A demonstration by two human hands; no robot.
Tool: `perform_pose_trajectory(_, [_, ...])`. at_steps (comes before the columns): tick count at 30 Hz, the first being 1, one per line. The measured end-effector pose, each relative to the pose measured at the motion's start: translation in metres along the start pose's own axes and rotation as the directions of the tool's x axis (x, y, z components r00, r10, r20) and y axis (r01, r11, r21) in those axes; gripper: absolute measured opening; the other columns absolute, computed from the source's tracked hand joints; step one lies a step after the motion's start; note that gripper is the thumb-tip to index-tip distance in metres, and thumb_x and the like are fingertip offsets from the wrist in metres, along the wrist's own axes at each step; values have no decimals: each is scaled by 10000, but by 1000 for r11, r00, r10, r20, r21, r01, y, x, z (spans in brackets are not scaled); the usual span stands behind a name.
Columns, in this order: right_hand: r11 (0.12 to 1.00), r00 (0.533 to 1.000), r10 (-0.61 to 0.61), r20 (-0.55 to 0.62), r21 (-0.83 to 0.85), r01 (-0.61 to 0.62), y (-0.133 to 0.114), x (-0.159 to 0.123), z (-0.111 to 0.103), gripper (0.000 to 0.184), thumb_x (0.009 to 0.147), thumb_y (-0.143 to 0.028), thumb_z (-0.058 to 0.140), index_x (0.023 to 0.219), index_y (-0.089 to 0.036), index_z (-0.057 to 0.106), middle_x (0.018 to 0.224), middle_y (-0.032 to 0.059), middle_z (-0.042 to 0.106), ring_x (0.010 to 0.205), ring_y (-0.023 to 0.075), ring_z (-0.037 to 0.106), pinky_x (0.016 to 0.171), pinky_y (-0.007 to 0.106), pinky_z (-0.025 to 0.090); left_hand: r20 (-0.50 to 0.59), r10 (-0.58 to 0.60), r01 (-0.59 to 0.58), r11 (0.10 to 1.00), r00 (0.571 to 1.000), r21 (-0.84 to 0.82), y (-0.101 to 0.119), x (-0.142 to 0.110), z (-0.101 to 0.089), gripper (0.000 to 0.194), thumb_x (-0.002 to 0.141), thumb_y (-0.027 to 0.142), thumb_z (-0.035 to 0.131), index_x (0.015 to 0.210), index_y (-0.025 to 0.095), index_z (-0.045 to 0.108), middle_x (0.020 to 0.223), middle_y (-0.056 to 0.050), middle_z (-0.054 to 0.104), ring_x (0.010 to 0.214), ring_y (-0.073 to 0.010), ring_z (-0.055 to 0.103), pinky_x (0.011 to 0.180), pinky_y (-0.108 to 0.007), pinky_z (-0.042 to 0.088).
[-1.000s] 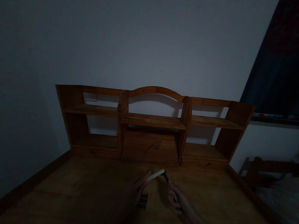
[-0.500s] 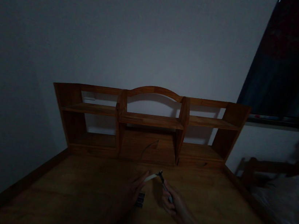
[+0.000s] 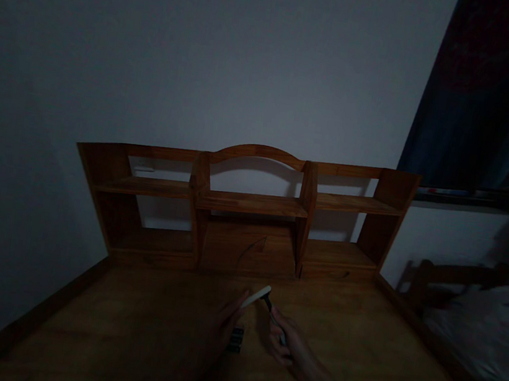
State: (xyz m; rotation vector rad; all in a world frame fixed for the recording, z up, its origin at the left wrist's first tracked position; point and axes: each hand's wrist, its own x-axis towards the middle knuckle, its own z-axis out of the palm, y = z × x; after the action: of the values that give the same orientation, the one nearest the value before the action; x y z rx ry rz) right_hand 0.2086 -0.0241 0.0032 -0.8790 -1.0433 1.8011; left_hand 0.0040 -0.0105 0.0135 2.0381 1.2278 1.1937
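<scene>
The room is very dim. Low over the wooden desk (image 3: 133,331), my left hand (image 3: 224,330) pinches one end of a small white stick-shaped piece (image 3: 255,295). My right hand (image 3: 283,344) is closed round a thin dark tool (image 3: 272,314) whose tip meets the far end of the white piece. A small dark block (image 3: 235,340) lies on the desk just under my left fingers. What the white piece and the tool are cannot be made out.
A wooden shelf unit (image 3: 247,208) with several bare compartments stands along the desk's back edge against a pale wall. A dark curtain (image 3: 496,97) hangs at the upper right. A bed with a wooden frame (image 3: 478,307) lies to the right.
The view has shifted a little, so the shelf and both hands sit further left in frame. The hands keep the same hold on the white piece and the tool.
</scene>
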Motion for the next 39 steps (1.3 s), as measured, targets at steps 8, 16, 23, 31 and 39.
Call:
perform_pose_trajectory(8, [998,998,-57,-29,27,58,-4,1,-6,516,804,-665,491,600,-221,327,368,-111,258,294,44,106,284,195,30,16,3,-2,1000,1000,-21,8,0,-3,392,940,319,393,1323,347,474,1314,8,563,1227,-189,509,1074,-402,397])
perform_pose_trajectory(16, [999,999,-23,-37,41,25,0,1,-4,501,811,-643,500,607,-219,329,386,-109,279,305,41,109,283,192,39,36,2,-2,1000,999,-4,7,1,-4,391,942,322,396,1323,320,482,1303,-18,574,1226,-200,510,1075,-424,393])
perform_pose_trajectory(23, [998,1000,18,-24,61,-16,-1,-1,2,508,791,-636,538,590,-211,346,385,-109,282,300,33,122,290,185,22,4,19,-19,998,1000,53,11,0,-5,394,942,292,401,1328,339,468,1309,6,570,1198,-177,534,1047,-371,432])
perform_pose_trajectory(31, [869,990,-139,-15,477,129,-24,2,-24,471,741,-477,681,588,-217,319,395,-139,196,300,23,46,284,173,55,51,35,-44,981,998,187,9,0,-5,387,950,305,385,1326,366,458,1316,12,562,1211,-180,525,1050,-404,429])
perform_pose_trajectory(39, [932,998,-31,54,361,9,-7,1,-4,441,753,-511,646,593,-201,376,390,-120,274,284,22,121,281,158,71,46,77,-87,957,996,276,-4,-1,2,400,948,291,387,1338,358,447,1249,-8,605,1138,-174,576,984,-365,486])
